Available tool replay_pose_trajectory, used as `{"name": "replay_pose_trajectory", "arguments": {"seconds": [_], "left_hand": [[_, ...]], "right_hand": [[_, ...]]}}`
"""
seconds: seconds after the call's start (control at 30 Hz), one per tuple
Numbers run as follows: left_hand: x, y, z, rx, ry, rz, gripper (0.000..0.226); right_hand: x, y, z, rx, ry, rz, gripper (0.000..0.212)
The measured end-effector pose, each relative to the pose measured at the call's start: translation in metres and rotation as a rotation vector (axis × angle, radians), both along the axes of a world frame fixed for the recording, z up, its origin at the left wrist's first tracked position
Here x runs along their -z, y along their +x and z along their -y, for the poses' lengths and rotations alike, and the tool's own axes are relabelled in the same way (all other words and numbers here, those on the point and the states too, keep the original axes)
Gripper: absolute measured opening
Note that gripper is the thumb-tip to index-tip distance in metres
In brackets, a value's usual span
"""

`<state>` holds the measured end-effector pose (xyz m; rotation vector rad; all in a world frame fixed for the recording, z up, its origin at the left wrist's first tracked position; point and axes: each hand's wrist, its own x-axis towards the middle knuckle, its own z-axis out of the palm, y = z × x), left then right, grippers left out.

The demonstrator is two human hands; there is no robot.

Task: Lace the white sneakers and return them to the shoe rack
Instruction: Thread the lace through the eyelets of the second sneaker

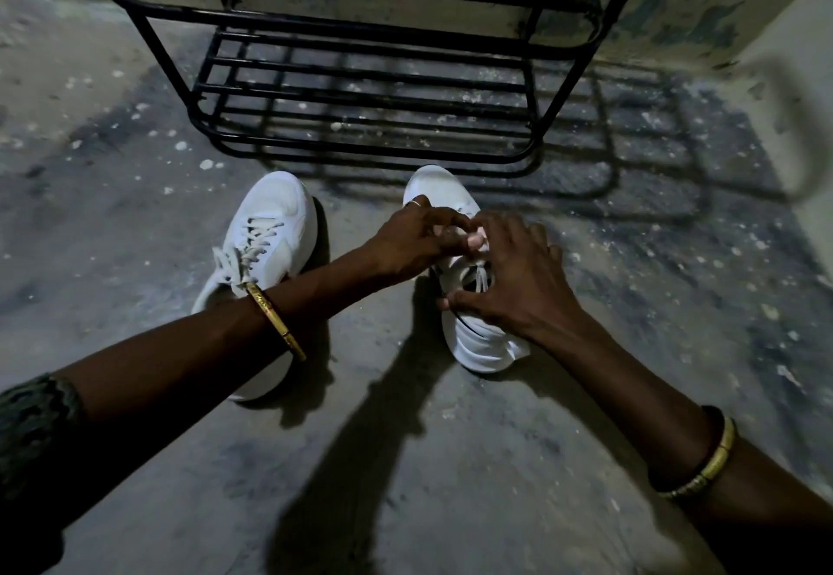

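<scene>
Sneaker [478,340] on right being laced, sitting on floor [135,168] under both hands. Left hand [414,236] pinching lace [481,279] near eyelets; right hand [518,286] pressing on tongue, closure unclear. Risk: dim light, fingers hiding eyelets, lace missing hole. Laced sneaker [266,232] waiting left of grip; shoe rack [360,78] just beyond.

A black metal shoe rack [360,92] stands just beyond two white sneakers [266,259] on a concrete floor [112,168]. Bare floor lies open between the sneakers and to either side. A wall [789,78] closes the right.
</scene>
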<state>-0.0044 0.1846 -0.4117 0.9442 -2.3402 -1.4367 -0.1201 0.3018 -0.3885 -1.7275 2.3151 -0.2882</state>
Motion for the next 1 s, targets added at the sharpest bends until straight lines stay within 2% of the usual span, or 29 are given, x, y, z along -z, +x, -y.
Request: {"name": "replay_pose_trajectory", "arguments": {"seconds": [0.07, 0.17, 0.27, 0.37, 0.53, 0.73, 0.8, 0.9, 1.0], "left_hand": [[0.002, 0.003, 0.003, 0.01, -0.028, 0.0, 0.038], [0.002, 0.009, 0.004, 0.032, 0.049, -0.058, 0.038], [0.007, 0.009, 0.004, 0.073, -0.023, -0.027, 0.036], [0.006, 0.01, 0.004, 0.078, -0.076, -0.025, 0.034], [0.003, 0.012, 0.004, 0.035, -0.286, -0.035, 0.03], [-0.002, 0.014, 0.0, 0.013, -0.514, 0.076, 0.027], [-0.003, 0.014, -0.002, 0.022, -0.525, 0.112, 0.029], [-0.004, 0.017, -0.002, 0.074, -0.514, 0.128, 0.029], [-0.007, 0.018, 0.002, 0.076, -0.37, 0.12, 0.024]], "right_hand": [[0.003, 0.0, -0.001, 0.003, -0.079, 0.008, 0.079], [0.004, 0.0, -0.006, 0.066, -0.225, -0.001, 0.054], [0.0, 0.007, -0.012, 0.134, -0.273, -0.045, 0.043], [-0.004, 0.017, -0.013, 0.174, -0.24, -0.013, 0.04], [-0.005, 0.012, -0.003, 0.369, -0.046, 0.103, 0.034], [-0.006, 0.031, -0.005, 0.232, 0.008, -0.185, 0.028], [-0.004, 0.031, -0.004, 0.226, 0.002, -0.203, 0.028], [-0.002, 0.026, -0.005, 0.269, -0.065, -0.133, 0.028], [-0.001, 0.022, -0.01, 0.289, -0.126, -0.042, 0.025]]}}
